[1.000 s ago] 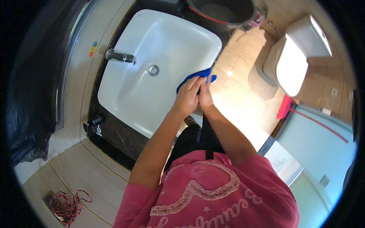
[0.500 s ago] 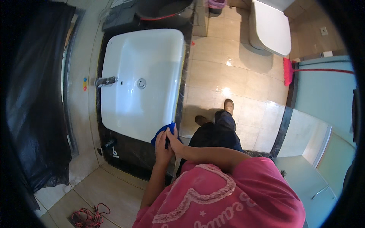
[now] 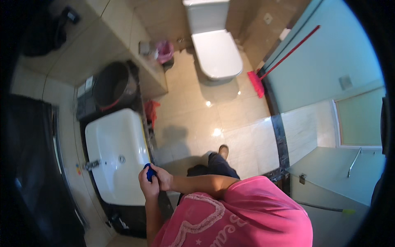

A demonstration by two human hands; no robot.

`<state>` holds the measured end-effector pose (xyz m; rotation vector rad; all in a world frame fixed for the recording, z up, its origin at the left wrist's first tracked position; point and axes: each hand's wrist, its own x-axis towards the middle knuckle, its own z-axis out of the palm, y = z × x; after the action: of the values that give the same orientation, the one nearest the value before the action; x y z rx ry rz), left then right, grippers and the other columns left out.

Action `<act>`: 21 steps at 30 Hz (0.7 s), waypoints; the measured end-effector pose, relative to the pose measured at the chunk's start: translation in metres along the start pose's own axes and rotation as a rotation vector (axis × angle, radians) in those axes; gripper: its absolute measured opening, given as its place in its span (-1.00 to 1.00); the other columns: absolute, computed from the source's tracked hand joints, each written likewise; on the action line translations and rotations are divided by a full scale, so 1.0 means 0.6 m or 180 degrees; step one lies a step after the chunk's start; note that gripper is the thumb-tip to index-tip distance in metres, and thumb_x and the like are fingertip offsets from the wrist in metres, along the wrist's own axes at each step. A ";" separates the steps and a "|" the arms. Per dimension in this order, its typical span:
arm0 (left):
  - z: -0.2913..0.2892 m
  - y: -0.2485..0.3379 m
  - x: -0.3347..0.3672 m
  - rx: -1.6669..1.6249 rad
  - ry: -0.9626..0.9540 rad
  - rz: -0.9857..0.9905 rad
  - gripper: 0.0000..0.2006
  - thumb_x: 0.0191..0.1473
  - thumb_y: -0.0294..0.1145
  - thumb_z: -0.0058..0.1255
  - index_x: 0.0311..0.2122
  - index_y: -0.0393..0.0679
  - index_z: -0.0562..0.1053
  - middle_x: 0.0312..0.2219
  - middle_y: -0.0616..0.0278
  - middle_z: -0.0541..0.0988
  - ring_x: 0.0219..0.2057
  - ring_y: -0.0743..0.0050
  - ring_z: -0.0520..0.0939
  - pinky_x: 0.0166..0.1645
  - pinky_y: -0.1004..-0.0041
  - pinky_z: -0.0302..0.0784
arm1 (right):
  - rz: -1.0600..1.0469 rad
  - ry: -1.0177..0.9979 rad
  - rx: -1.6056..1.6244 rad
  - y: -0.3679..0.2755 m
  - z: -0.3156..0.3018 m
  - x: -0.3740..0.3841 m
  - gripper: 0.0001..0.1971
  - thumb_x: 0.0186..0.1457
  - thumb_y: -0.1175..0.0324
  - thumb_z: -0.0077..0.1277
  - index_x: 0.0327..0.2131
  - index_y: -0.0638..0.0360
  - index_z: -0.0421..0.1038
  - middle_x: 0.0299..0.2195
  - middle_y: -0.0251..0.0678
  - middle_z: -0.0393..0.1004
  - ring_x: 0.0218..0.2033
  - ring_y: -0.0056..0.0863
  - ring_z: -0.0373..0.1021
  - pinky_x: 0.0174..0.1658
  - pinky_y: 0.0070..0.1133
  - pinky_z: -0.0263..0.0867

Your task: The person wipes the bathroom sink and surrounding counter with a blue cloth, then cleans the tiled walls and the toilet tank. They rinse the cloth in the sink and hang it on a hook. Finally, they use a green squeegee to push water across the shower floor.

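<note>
The cloth (image 3: 149, 173) sits between the fingers of the left hand (image 3: 147, 186) and right hand (image 3: 164, 180), neither clearly nearer; its long axis cannot be told. Both hands' fingers curl around it, by the sink's (image 3: 117, 185) right edge. It looks deep blue and bunched.

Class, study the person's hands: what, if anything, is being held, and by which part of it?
A blue cloth, held bunched up between the left hand and the right hand. Whether by a corner or its middle cannot be told.
</note>
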<state>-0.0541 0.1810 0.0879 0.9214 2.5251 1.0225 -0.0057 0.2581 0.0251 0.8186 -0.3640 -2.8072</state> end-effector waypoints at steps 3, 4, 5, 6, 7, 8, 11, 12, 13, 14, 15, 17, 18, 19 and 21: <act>0.058 0.141 0.049 -0.0307 -0.0051 0.0116 -0.53 0.03 -0.61 0.09 0.12 -0.24 0.45 0.00 -0.08 0.53 0.06 -0.09 0.55 0.23 0.17 0.42 | -0.0472 -0.0250 -0.0175 -0.105 0.035 -0.107 -0.53 0.34 -0.24 -0.14 -0.10 -0.08 0.49 -0.15 -0.37 0.58 -0.09 -0.39 0.48 0.06 -0.38 0.39; 0.079 0.182 0.061 -0.0416 -0.0078 0.0191 -0.51 0.03 -0.60 0.12 0.13 -0.23 0.45 0.01 -0.07 0.53 0.06 -0.07 0.55 0.23 0.18 0.42 | -0.0704 -0.0300 -0.0243 -0.134 0.038 -0.158 -0.54 0.35 -0.23 -0.13 -0.10 -0.07 0.49 -0.16 -0.38 0.59 -0.11 -0.41 0.49 0.04 -0.40 0.41; 0.105 0.217 0.069 -0.0487 -0.0163 0.0235 -0.52 0.04 -0.60 0.13 0.12 -0.22 0.45 0.02 -0.06 0.52 0.06 -0.06 0.55 0.23 0.18 0.43 | -0.0937 -0.0339 -0.0309 -0.167 0.042 -0.207 -0.54 0.35 -0.21 -0.13 -0.10 -0.06 0.50 -0.18 -0.38 0.59 -0.13 -0.42 0.50 0.02 -0.42 0.43; 0.128 0.268 0.076 -0.0591 -0.0171 0.0274 -0.54 0.03 -0.59 0.16 0.09 -0.22 0.46 0.01 -0.05 0.52 0.04 -0.02 0.56 0.20 0.20 0.44 | -0.1180 -0.0387 -0.0361 -0.199 0.054 -0.263 -0.55 0.36 -0.20 -0.13 -0.10 -0.05 0.50 -0.19 -0.39 0.59 -0.15 -0.44 0.52 0.00 -0.43 0.44; 0.160 0.321 0.080 -0.0679 -0.0200 0.0243 -0.56 0.02 -0.58 0.19 0.06 -0.21 0.48 0.00 -0.04 0.52 0.03 0.01 0.56 0.18 0.21 0.46 | -0.1413 -0.0271 -0.0297 -0.222 0.050 -0.310 -0.55 0.36 -0.20 -0.12 -0.11 -0.04 0.50 -0.19 -0.39 0.60 -0.15 -0.44 0.52 -0.01 -0.43 0.45; 0.190 0.374 0.083 -0.0777 -0.0219 0.0205 -0.58 0.01 -0.57 0.21 0.03 -0.21 0.49 -0.02 -0.03 0.52 0.01 0.05 0.57 0.15 0.23 0.47 | -0.1556 -0.0382 -0.0225 -0.253 0.045 -0.358 -0.56 0.36 -0.19 -0.12 -0.11 -0.06 0.50 -0.19 -0.39 0.60 -0.15 -0.44 0.53 -0.01 -0.43 0.45; 0.309 0.511 0.084 -0.1150 -0.0473 0.0228 -0.66 0.04 -0.50 0.23 -0.03 -0.22 0.53 -0.08 -0.01 0.56 -0.03 0.11 0.59 0.10 0.25 0.49 | -0.1915 -0.0809 0.0092 -0.343 0.006 -0.501 -0.59 0.36 -0.17 -0.10 -0.11 -0.09 0.51 -0.18 -0.40 0.61 -0.14 -0.45 0.53 -0.03 -0.44 0.46; 0.365 0.549 0.082 -0.1289 -0.0702 0.0299 -0.68 0.05 -0.47 0.23 -0.05 -0.22 0.54 -0.11 -0.01 0.57 -0.04 0.11 0.59 0.08 0.26 0.50 | -0.2077 -0.0777 0.0086 -0.373 -0.011 -0.557 -0.56 0.34 -0.21 -0.11 -0.10 -0.10 0.50 -0.16 -0.37 0.60 -0.12 -0.42 0.53 -0.02 -0.41 0.46; 0.402 0.578 0.080 -0.1369 -0.0875 0.0391 -0.70 0.07 -0.44 0.22 -0.07 -0.23 0.55 -0.13 -0.01 0.59 -0.05 0.12 0.60 0.07 0.26 0.50 | -0.2159 -0.0690 -0.0033 -0.392 -0.015 -0.611 -0.52 0.32 -0.25 -0.13 -0.08 -0.10 0.50 -0.14 -0.35 0.60 -0.10 -0.40 0.53 0.00 -0.38 0.46; 0.442 0.611 0.079 -0.1481 -0.1169 0.0476 -0.70 0.10 -0.40 0.21 -0.05 -0.22 0.56 -0.13 -0.01 0.61 -0.04 0.14 0.61 0.08 0.27 0.50 | -0.2253 -0.0604 -0.0105 -0.410 -0.021 -0.662 -0.49 0.31 -0.30 -0.14 -0.07 -0.11 0.49 -0.12 -0.32 0.59 -0.08 -0.37 0.52 0.01 -0.35 0.46; 0.472 0.641 0.080 -0.1585 -0.1422 0.0541 -0.70 0.14 -0.36 0.19 -0.03 -0.22 0.58 -0.12 -0.02 0.63 -0.04 0.15 0.62 0.09 0.28 0.50 | -0.2326 -0.0530 -0.0184 -0.423 -0.020 -0.709 -0.45 0.29 -0.34 -0.15 -0.06 -0.11 0.48 -0.10 -0.29 0.59 -0.05 -0.34 0.52 0.03 -0.32 0.45; 0.498 0.722 0.080 -0.1312 -0.1605 0.1312 -0.67 0.17 -0.29 0.18 0.00 -0.19 0.60 -0.10 -0.04 0.66 -0.02 0.11 0.62 0.15 0.25 0.49 | -0.2505 -0.0532 -0.0155 -0.457 -0.032 -0.782 -0.34 0.27 -0.42 -0.24 0.05 -0.08 0.43 0.04 -0.21 0.52 0.07 -0.25 0.47 0.12 -0.23 0.41; 0.514 0.763 0.074 -0.0964 -0.1493 0.1946 -0.66 0.15 -0.25 0.19 -0.01 -0.17 0.62 -0.09 -0.05 0.66 -0.01 0.03 0.62 0.18 0.20 0.47 | -0.2692 -0.0661 -0.0107 -0.473 -0.040 -0.818 -0.31 0.27 -0.42 -0.25 0.07 -0.03 0.41 0.06 -0.17 0.50 0.10 -0.23 0.45 0.17 -0.21 0.36; 0.521 0.811 0.059 -0.0829 -0.1543 0.2191 -0.66 0.14 -0.24 0.20 -0.01 -0.16 0.63 -0.08 -0.05 0.66 0.01 0.00 0.61 0.19 0.18 0.45 | -0.2936 -0.0821 -0.0012 -0.488 -0.054 -0.850 -0.28 0.27 -0.43 -0.26 0.09 0.02 0.39 0.09 -0.14 0.48 0.13 -0.21 0.42 0.22 -0.18 0.32; 0.533 0.884 0.040 -0.0977 -0.1761 0.2485 -0.65 0.13 -0.25 0.20 -0.01 -0.17 0.63 -0.04 -0.05 0.64 0.05 -0.03 0.60 0.22 0.17 0.43 | -0.3287 -0.1053 0.0155 -0.513 -0.078 -0.909 -0.22 0.28 -0.43 -0.28 0.13 0.13 0.34 0.13 -0.07 0.43 0.19 -0.17 0.37 0.31 -0.12 0.22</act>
<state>0.3170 0.6575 0.2285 1.8344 1.5074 1.0888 0.4356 0.6800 0.1714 0.6553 -0.0292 -3.9284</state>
